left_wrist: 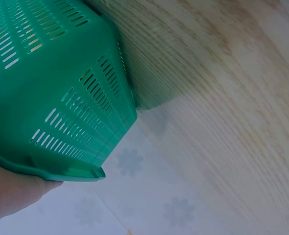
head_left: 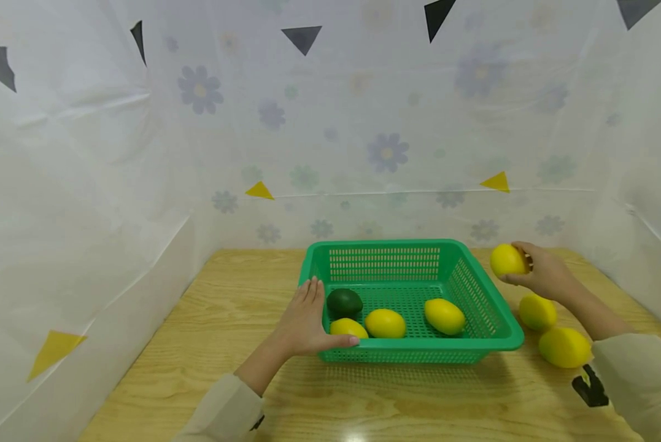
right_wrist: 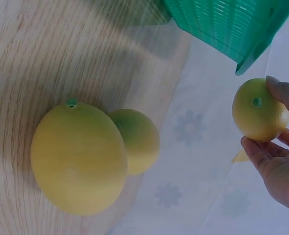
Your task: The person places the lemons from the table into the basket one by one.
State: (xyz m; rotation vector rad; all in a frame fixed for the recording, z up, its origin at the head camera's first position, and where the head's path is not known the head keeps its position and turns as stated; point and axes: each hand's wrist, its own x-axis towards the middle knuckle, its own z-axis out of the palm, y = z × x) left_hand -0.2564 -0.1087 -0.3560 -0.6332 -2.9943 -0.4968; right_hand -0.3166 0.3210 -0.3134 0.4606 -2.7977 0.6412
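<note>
Pale sleeves [head_left: 220,408] reach in from the near edge over a wood-grain table [head_left: 402,405]. The left hand [head_left: 307,328] rests on the near left corner of a green basket [head_left: 435,344], its fingers straight along the left rim and its thumb laid along the front one. To the right of the basket, a large-looking yellow lemon [head_left: 564,347] lies on the table, with a second lemon [head_left: 537,312] just behind it. Inside the basket, toward the front, are a left lemon [head_left: 348,329] partly hidden by the rim, a middle lemon [head_left: 385,323] and, set apart, a right lemon [head_left: 444,316]; a dark green fruit [head_left: 344,304] sits behind the left one. Beyond the table lemons, the right hand [head_left: 545,270] pinches a raised lemon [head_left: 508,260] between thumb and fingers, just outside the basket's right rim. The two hands are well apart. Behind everything hangs a white sheet [head_left: 330,104] printed with flowers, bearing black triangles [head_left: 302,38] and yellow triangles [head_left: 260,191].
</note>
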